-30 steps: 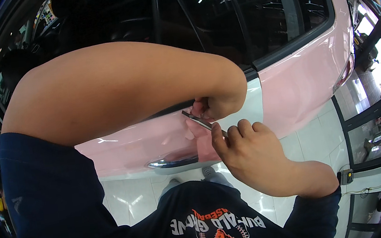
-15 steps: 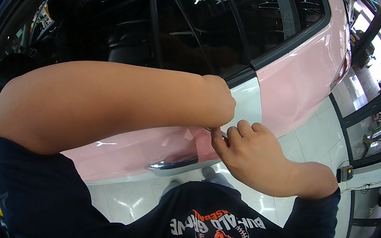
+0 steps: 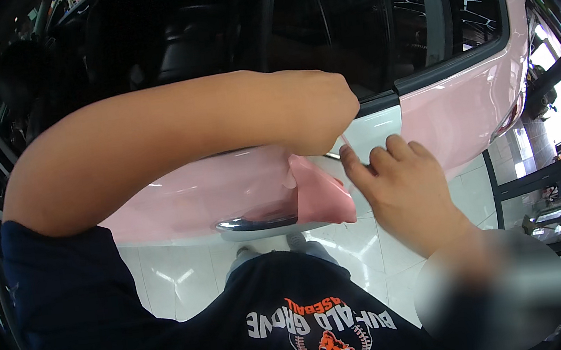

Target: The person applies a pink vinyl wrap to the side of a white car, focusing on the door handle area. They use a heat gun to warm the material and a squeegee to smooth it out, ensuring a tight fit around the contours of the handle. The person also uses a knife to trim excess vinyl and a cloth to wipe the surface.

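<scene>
My left arm reaches across in front of the car window, and my left hand (image 3: 325,111) is closed at the window's lower edge, its fingers mostly hidden below the knuckles. Just below and to the right, my right hand (image 3: 406,188) is closed in a pinch, thumb and index finger together at a thin pink strip (image 3: 345,140). Close by, a slender edge shows between the two hands, too small to name. A loose flap of pink film (image 3: 322,194) folds away from the pink car door (image 3: 186,196). Right of the flap, a pale white part of the door (image 3: 382,125) shows.
A chrome door handle (image 3: 256,223) sits left of the flap. Dark window glass (image 3: 341,37) spans the top, and the pink rear panel (image 3: 455,100) curves away at right. Pale floor tiles (image 3: 188,272) lie below, with my feet beside the car.
Both hands have moved up and to the right along the door. The pink flap now shows larger, hanging folded out. A thin pink strip has come into view at my right fingertips.
</scene>
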`<act>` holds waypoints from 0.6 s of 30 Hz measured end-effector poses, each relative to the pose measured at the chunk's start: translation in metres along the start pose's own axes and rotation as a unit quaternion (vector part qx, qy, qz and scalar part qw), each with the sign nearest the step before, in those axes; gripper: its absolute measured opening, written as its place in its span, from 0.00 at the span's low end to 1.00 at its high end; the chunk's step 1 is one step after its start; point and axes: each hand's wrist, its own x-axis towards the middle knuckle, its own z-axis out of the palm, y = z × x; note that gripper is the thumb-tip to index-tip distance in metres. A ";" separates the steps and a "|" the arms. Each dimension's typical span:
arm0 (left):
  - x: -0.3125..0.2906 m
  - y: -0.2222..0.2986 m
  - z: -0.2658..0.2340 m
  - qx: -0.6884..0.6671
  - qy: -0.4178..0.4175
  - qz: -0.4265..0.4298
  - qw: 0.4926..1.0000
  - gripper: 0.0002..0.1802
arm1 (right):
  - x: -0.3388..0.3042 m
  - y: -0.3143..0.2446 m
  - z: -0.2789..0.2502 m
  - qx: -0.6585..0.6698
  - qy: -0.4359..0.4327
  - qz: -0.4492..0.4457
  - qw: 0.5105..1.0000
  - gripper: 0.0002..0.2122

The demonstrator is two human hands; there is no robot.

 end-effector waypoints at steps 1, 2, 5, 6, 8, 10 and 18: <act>-0.004 -0.004 0.007 -0.023 0.043 0.016 0.999 0.11 | 0.002 0.003 -0.001 -0.013 0.001 -0.001 1.000 0.19; -0.009 -0.005 0.010 -0.095 0.070 -0.012 0.993 0.10 | 0.005 0.006 -0.001 -0.016 0.008 -0.009 1.000 0.19; -0.020 -0.012 0.028 -0.282 0.175 -0.043 0.942 0.12 | 0.007 0.014 0.002 -0.019 0.018 -0.019 0.999 0.18; -0.025 -0.013 0.028 -0.342 0.176 -0.047 0.922 0.13 | 0.009 0.018 0.001 -0.023 0.021 -0.024 0.999 0.17; -0.033 -0.013 0.024 -0.459 0.179 -0.052 0.868 0.16 | 0.012 0.026 0.001 -0.031 0.027 -0.033 0.999 0.17; -0.041 -0.018 0.031 -0.464 0.234 -0.050 0.853 0.17 | 0.017 0.033 0.004 -0.027 0.042 -0.058 0.997 0.16; -0.053 -0.019 0.045 -0.407 0.336 -0.060 0.847 0.17 | 0.028 0.059 0.012 -0.015 0.062 -0.102 0.993 0.17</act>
